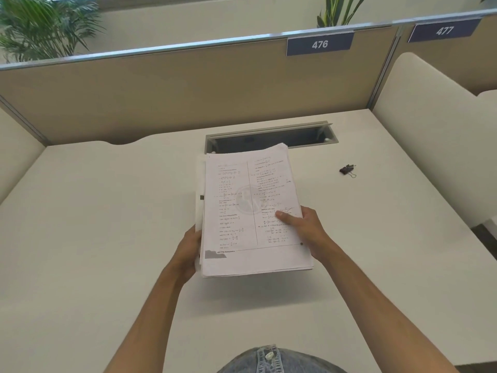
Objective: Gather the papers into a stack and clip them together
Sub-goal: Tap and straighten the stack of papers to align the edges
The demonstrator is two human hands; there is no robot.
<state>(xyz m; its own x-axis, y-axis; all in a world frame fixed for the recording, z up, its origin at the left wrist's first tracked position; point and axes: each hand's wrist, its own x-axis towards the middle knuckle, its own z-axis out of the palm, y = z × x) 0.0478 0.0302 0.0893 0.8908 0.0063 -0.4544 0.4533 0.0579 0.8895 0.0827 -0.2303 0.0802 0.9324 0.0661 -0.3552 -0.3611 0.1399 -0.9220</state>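
**At the desk's middle: papers held in both hands, clip lying apart**

On the top sheet, my right hand (304,227) presses its thumb while its other fingers wrap under the right edge, gripping the stack of papers (252,211). My left hand (188,251) clasps the stack's left edge, fingers hidden beneath it. A few sheets jut out unevenly on the left side. The stack is lifted, tilted toward me, over the white desk (107,238).

Right of the stack and well apart from it lies the black binder clip (347,170), nothing between them. Just behind the stack's far edge is an open cable slot (269,138). The desk around the stack is bare on both sides. Beyond the slot stands a tan partition (161,98) with a label reading 476 (319,44); a white side panel (419,135) closes the right. Plants (45,28) show above the partition.
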